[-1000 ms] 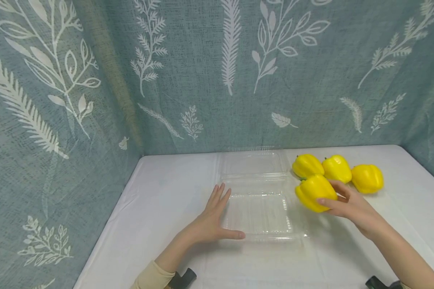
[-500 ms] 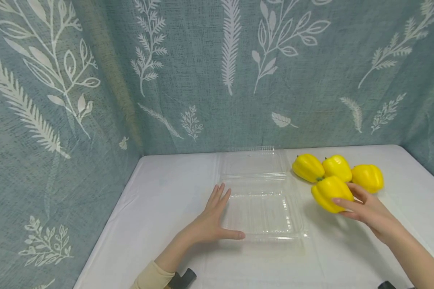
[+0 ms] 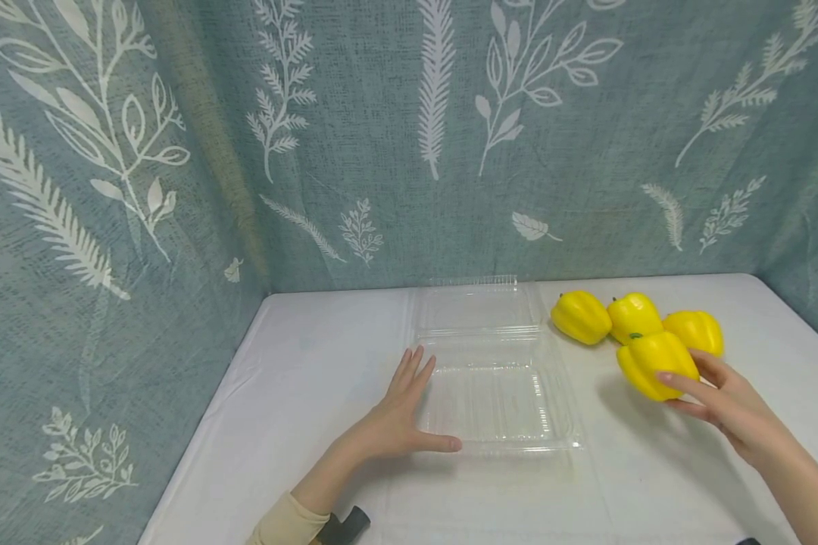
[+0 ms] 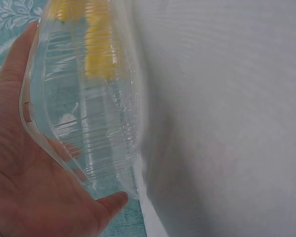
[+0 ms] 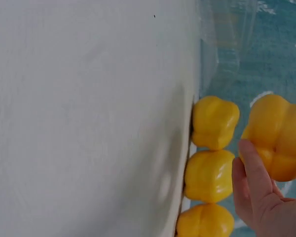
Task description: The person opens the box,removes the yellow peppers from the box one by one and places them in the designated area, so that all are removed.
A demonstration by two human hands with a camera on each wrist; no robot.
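A yellow bell pepper [image 3: 657,365] is gripped in my right hand [image 3: 736,401], thumb on the near side. It hangs above the table in front of the other peppers; the right wrist view shows this pepper [image 5: 277,136] raised off the white surface. My left hand [image 3: 398,416] lies with fingers spread along the left side of a clear plastic clamshell container [image 3: 491,401]. In the left wrist view its thumb and fingers stretch around the container [image 4: 89,113] without curling. The container's lid [image 3: 477,309] is folded back towards the curtain.
Several yellow bell peppers [image 3: 582,317] sit in a row at the back right of the white-covered table [image 3: 313,356]. A patterned blue-green curtain [image 3: 382,151] hangs behind the table and along its sides.
My right hand has moved to the right with the bell pepper, away from the container. The left hand has stayed at the container's side.
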